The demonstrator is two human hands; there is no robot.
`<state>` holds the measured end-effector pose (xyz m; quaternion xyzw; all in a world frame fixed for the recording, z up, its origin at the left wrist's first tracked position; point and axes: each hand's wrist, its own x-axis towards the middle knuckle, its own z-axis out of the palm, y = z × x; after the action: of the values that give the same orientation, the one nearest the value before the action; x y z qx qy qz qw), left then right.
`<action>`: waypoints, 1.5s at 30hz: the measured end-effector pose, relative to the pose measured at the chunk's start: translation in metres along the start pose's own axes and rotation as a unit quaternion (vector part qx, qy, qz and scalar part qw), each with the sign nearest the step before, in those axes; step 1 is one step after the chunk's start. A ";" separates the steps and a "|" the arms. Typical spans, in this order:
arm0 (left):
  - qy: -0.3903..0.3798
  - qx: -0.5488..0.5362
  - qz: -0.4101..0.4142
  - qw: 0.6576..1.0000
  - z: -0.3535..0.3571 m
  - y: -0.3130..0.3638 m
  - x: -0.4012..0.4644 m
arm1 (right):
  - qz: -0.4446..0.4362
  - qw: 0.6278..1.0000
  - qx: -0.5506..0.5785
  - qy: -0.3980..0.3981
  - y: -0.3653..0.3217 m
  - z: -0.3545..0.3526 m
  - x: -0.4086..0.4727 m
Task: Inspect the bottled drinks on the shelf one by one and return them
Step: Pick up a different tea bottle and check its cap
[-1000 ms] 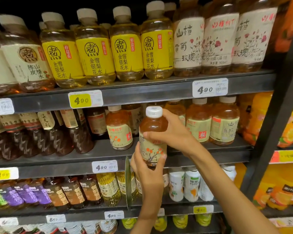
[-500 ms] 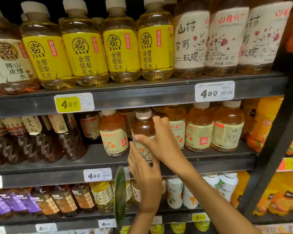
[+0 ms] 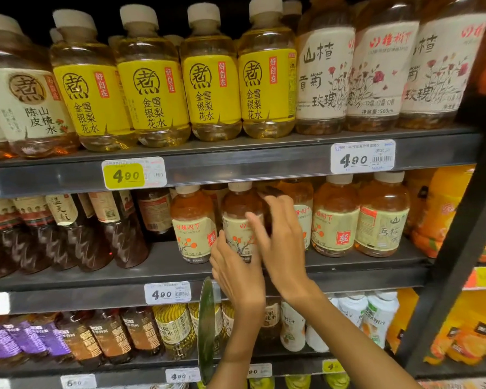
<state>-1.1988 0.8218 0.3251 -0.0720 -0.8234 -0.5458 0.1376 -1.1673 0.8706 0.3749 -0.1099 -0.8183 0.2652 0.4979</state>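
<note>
On the middle shelf (image 3: pixel 180 273), right in front of me, stands the amber bottle (image 3: pixel 240 220) I am working with. It is upright, with a pale cap and a cream label showing orange fruit on a branch. Its bottom looks to be down on the shelf, but my hands hide it, so I cannot tell for sure.

My left hand (image 3: pixel 237 273) is at the low part of that bottle, fingers curled against its front. My right hand (image 3: pixel 278 242) is on the bottle's right side, fingers bent around it and thumb across the label. Both look like a loose grip on the bottle.

Just left of the bottle stands a twin bottle (image 3: pixel 192 223) with the same label. To the bottle's right are more amber bottles (image 3: pixel 335 217) in a row. Above the bottle, on the top shelf, yellow-label bottles (image 3: pixel 152 88) stand side by side. Below the bottle, on the shelf edge, is a white price tag (image 3: pixel 167 292) reading 4.90. A thin green disc (image 3: pixel 206 329) sticks out beside my left wrist.
</note>
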 end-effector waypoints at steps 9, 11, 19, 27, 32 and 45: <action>0.054 -0.044 0.152 0.986 0.002 0.015 -0.034 | 0.043 0.996 -0.069 0.022 0.018 -0.038 0.036; 0.038 -0.065 0.181 0.981 0.000 0.013 -0.037 | 0.077 0.993 -0.080 -0.050 0.020 -0.032 0.044; -0.173 -0.077 0.181 0.965 -0.013 -0.003 -0.039 | 0.100 0.995 0.020 -0.020 0.022 -0.035 0.047; -0.233 -0.135 0.143 0.952 -0.020 -0.005 -0.055 | 0.117 0.963 0.243 0.016 0.002 -0.070 0.007; -0.244 -0.154 0.157 0.944 -0.046 0.001 -0.066 | 0.185 0.917 0.354 0.001 -0.019 -0.100 -0.019; -0.568 -0.311 -0.053 0.761 -0.087 -0.004 -0.107 | 0.315 0.691 0.615 -0.213 0.006 -0.118 -0.031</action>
<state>-1.0852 0.7441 0.3205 -0.3638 -0.5386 -0.6372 -0.4142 -1.0501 0.8998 0.3912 0.0291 -0.4735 0.8668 0.1537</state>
